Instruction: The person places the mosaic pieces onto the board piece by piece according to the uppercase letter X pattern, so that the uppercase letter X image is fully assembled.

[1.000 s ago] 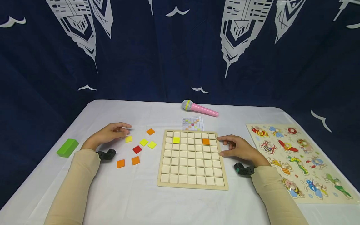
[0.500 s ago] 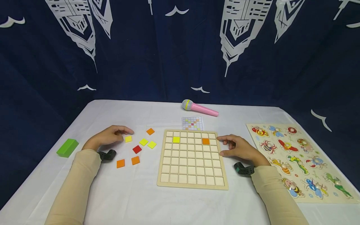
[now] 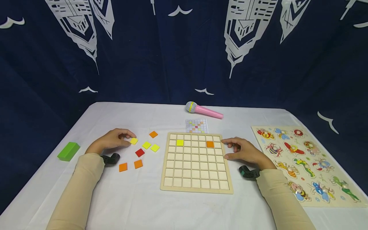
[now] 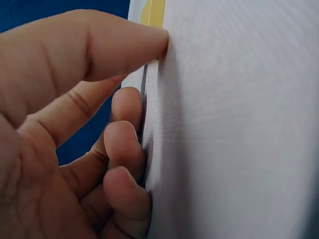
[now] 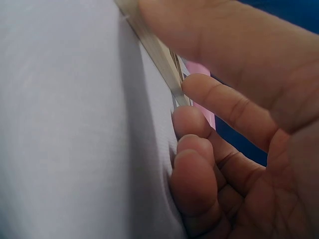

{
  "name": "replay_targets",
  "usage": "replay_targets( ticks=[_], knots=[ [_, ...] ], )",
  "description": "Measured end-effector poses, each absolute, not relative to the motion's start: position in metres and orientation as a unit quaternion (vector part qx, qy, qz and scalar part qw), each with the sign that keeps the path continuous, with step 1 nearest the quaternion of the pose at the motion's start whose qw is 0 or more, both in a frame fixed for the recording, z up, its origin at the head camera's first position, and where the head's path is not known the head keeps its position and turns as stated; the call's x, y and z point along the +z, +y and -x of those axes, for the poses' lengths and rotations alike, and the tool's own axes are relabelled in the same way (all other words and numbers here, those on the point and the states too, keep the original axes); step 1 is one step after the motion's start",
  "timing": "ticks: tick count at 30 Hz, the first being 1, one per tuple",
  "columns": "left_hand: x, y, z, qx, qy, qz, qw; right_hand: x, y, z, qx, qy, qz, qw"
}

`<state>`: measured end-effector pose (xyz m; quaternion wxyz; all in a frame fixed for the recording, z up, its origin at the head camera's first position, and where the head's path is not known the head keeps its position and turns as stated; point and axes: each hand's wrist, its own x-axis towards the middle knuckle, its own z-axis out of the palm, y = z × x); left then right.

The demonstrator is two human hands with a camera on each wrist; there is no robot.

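Observation:
In the head view my left hand (image 3: 110,140) is at the loose tiles on the left, with a yellow square tile (image 3: 134,141) pinched between thumb and index fingertip. The left wrist view shows the thumb tip against the tile's yellow edge (image 4: 156,15), low over the white cloth. My right hand (image 3: 244,151) rests at the right side of the wooden grid board (image 3: 198,190), thumb and index fingertip touching its edge. Its other fingers are curled loosely on the cloth in the right wrist view. One yellow tile (image 3: 180,142) and one orange tile (image 3: 210,144) sit in the grid.
Loose tiles lie between left hand and board: a red tile (image 3: 140,152), two yellow ones and several orange ones. Behind the board are a printed colour-grid card (image 3: 196,126) and a pink microphone (image 3: 205,110). A green block (image 3: 68,151) is far left, an insect puzzle board (image 3: 309,166) right.
The left hand lowered its fingers onto the nearest yellow tile, pinched it and shifted it slightly right. My right hand has stayed at the board's edge.

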<state>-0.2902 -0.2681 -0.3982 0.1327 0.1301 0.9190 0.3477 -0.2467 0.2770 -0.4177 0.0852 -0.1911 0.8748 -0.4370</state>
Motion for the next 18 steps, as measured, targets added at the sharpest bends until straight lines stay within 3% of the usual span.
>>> replay_targets(
  ticks=[18],
  knots=[
    [-0.3979, -0.2609, 0.2871, 0.340, 0.930, -0.112, 0.076, -0.4172, 0.2763, 0.2463, -0.434, 0.878, 0.184, 0.086]
  ],
)
